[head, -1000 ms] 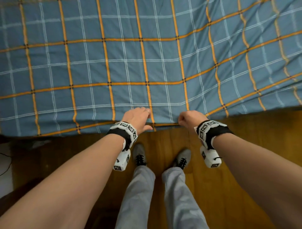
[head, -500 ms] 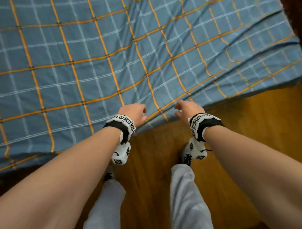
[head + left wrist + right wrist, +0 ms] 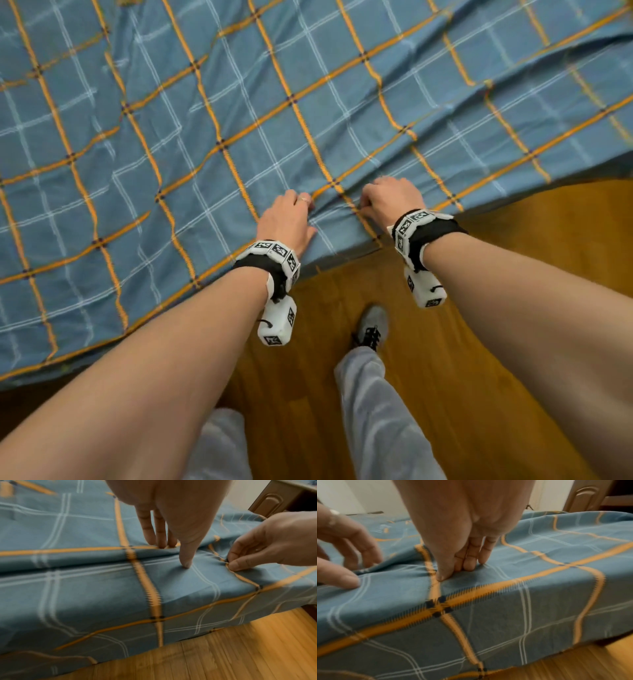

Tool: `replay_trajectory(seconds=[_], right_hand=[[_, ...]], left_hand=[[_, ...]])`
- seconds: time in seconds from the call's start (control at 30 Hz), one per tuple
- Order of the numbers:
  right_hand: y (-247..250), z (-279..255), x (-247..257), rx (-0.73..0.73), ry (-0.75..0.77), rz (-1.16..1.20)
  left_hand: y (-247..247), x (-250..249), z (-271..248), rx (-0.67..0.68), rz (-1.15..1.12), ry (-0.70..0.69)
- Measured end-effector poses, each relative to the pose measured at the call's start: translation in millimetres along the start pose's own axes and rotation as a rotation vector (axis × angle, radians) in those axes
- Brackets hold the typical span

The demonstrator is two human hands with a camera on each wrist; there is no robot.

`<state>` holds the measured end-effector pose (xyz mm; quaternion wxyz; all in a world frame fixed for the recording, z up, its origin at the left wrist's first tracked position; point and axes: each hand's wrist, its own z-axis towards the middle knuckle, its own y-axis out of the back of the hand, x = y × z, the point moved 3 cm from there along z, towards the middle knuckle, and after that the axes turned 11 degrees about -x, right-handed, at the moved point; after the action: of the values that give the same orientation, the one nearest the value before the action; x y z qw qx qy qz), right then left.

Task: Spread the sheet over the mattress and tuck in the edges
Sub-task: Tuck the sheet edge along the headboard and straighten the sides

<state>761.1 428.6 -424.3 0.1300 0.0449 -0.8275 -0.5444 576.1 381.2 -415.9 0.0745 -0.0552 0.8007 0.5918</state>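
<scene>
Two hands sit at the head view's centre: the left hand (image 3: 287, 219) and right hand (image 3: 390, 198) on the wrinkled sheet (image 3: 205, 137). Left wrist view: left fingers (image 3: 149, 531) straight, pressing. Right wrist view: right thumb and fingers (image 3: 471, 561) pinch a fold.

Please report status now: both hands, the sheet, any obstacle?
Left hand fingers straight, pressing sheet near the bed edge. Right hand pinching a fold of it. Sheet spread but wrinkled, edge hanging untucked. No obstacle seen.
</scene>
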Motion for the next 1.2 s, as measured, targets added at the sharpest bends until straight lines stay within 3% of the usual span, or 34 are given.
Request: replay_trajectory(seconds=[0.1,0.23,0.37,0.5,0.6,0.67,0.77,0.9,1.03,1.13,1.2], right_hand=[[1.7,-11.0,-14.5,0.165,0.044,0.026],[-4.2,-48.1,-52.7,0.385,-0.004,-0.018],[-13.9,-69.6,-68.5,0.479,-0.049,0.072],[7.4,-56.9,-89.0,0.304,-0.143,0.222],[36.8,-38.7,-137.6,0.039,-0.399,0.176],[52.8,-29.4,-174.6,-0.059,-0.597,0.142],[69.8,-18.2,-222.7,-0.09,-0.819,0.135],[68.5,-5.7,-268.1,-0.097,-0.986,0.2],[56.3,11.7,-309.7,-0.074,-0.991,0.251],[58.0,24.2,-337.1,-0.118,-0.917,0.287],[61.8,26.0,-355.2,-0.127,-0.833,0.28]], left_hand=[[6.6,-23.9,5.1,0.033,0.012,0.001],[11.8,-56.6,12.6,0.129,0.044,-0.019],[4.7,-94.6,23.5,0.252,0.027,-0.108],[1.4,-120.1,42.4,0.241,-0.022,-0.115],[5.6,-141.1,65.8,0.171,-0.06,-0.138],[8.3,-158.2,85.6,0.136,-0.095,-0.148],[11.1,-191.7,121.6,0.086,-0.128,-0.179],[4.7,-237.6,153.5,0.093,-0.108,-0.234],[-11.1,-272.8,171.4,0.08,-0.001,-0.256],[-19.7,-293.9,187.3,0.042,0.129,-0.305],[-25.8,-307.4,198.4,0.099,0.156,-0.275]])
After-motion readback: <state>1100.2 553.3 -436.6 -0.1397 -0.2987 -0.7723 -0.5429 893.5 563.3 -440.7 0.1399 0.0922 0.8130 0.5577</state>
